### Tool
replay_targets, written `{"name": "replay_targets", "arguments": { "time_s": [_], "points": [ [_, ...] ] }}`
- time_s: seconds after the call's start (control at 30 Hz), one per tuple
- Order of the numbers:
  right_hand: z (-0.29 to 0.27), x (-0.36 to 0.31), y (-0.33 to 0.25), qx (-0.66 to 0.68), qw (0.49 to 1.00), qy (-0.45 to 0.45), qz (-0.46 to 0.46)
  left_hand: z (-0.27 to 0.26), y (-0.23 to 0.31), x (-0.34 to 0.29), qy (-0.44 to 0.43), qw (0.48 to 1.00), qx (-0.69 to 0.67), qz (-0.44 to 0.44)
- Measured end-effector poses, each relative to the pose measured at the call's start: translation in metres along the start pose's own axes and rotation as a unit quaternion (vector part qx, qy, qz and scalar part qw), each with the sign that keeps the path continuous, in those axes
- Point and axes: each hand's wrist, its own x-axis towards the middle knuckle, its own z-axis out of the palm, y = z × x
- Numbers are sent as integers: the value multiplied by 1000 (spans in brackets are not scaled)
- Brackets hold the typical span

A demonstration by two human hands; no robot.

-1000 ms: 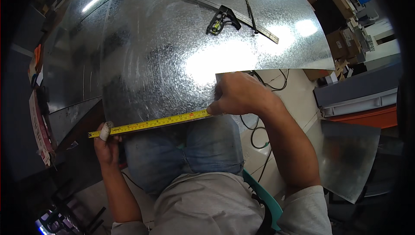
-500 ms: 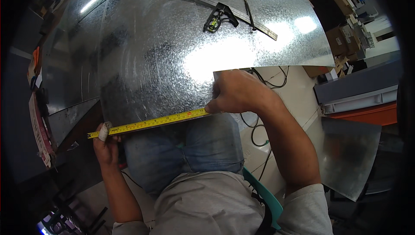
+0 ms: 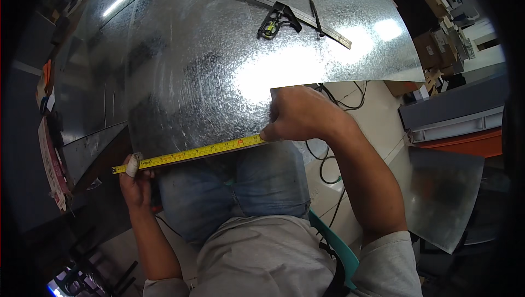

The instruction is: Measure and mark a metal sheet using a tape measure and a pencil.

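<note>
A yellow tape measure [image 3: 210, 151] stretches along the near edge of a shiny galvanized metal sheet [image 3: 180, 89]. My left hand [image 3: 136, 185] grips the tape near its hooked end, at the sheet's left corner; its thumb, wrapped in something whitish, presses on top. My right hand [image 3: 298, 114] is closed on the tape at the other end, beside the notched corner of the sheet. Whatever part of the tape lies inside the right hand is hidden. Farther back on the sheet lie a combination square [image 3: 279, 21] and a thin dark pen-like scriber [image 3: 314, 15].
Black cables [image 3: 328, 160] run over the tiled floor to the right. A loose metal sheet [image 3: 445, 193] leans there, below a grey cabinet [image 3: 454, 100] and cardboard boxes [image 3: 432, 51]. A teal chair [image 3: 342, 253] is beside me. At the left stands a long pinkish box [image 3: 50, 160].
Both hands keep their hold on the tape along the sheet's edge. The whole view has shifted very slightly; nothing else has visibly moved.
</note>
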Motion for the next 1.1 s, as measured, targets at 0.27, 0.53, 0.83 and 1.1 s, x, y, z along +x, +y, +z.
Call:
{"name": "replay_targets", "arguments": {
  "time_s": [0.27, 0.53, 0.83, 1.1],
  "points": [
    [0, 1, 5, 19, 1000, -9, -2, 5, -3, -3, 56, 997, -54, -14],
    [-12, -8, -14, 46, 997, -53, 19, 8, 6, -10, 17, 995, -94, -20],
    [-17, -8, -12, 11, 996, -83, -39, 18, 6, -15, -45, 996, -76, -30],
    [-16, -10, -19, 21, 996, -85, 25, 25, 3, -15, -70, 993, -88, -29]
  ]
}}
